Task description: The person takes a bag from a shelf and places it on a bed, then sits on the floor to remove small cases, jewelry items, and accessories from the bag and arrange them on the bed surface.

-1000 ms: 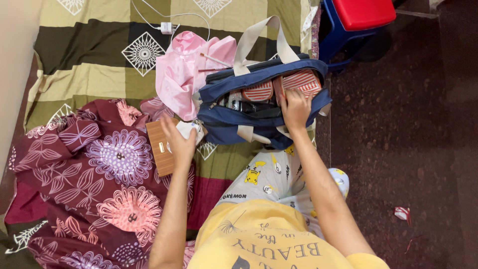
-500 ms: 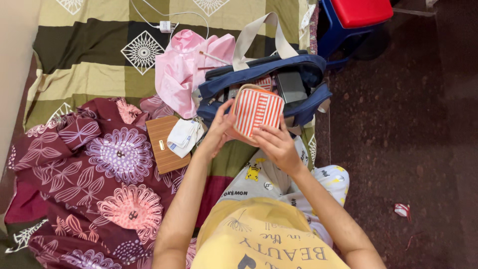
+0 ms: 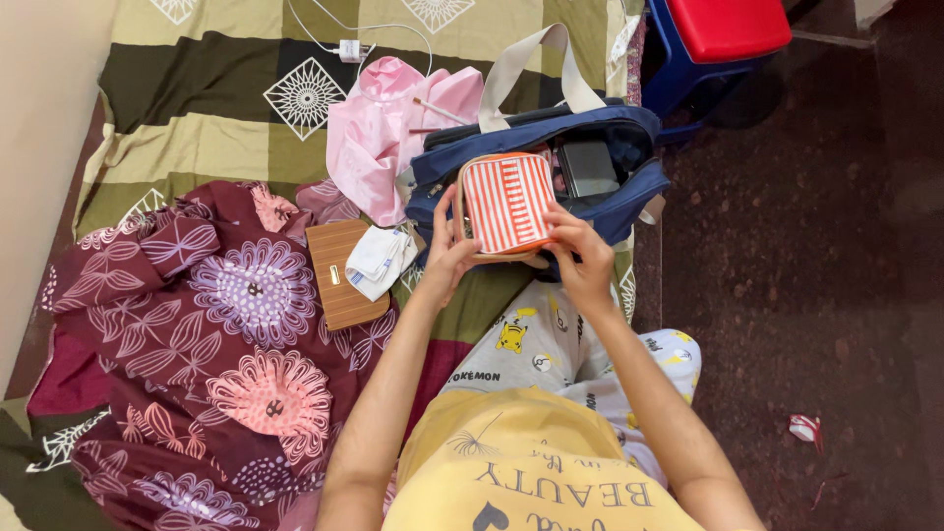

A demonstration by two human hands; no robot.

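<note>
Both my hands hold a small red-and-white striped pouch [image 3: 507,203] just in front of an open navy bag [image 3: 600,138] with beige straps. My left hand [image 3: 447,254] grips the pouch's left edge, thumb up along its side. On the pouch's lower right corner rests my right hand [image 3: 580,251], fingers curled over it. Inside the bag a dark flat item [image 3: 588,167] shows. The bag sits on a green patterned bedsheet [image 3: 216,88].
A pink cloth [image 3: 383,128] lies left of the bag. A brown wallet [image 3: 339,275] and a folded white cloth [image 3: 379,261] lie near my left hand. A maroon floral fabric [image 3: 197,334] covers the lower left. A blue stool with a red top [image 3: 718,39] stands on the dark floor.
My right hand lifted the striped pouch out of the bag. My left hand left the white cloth and joined it on the pouch, now held closer to me.
</note>
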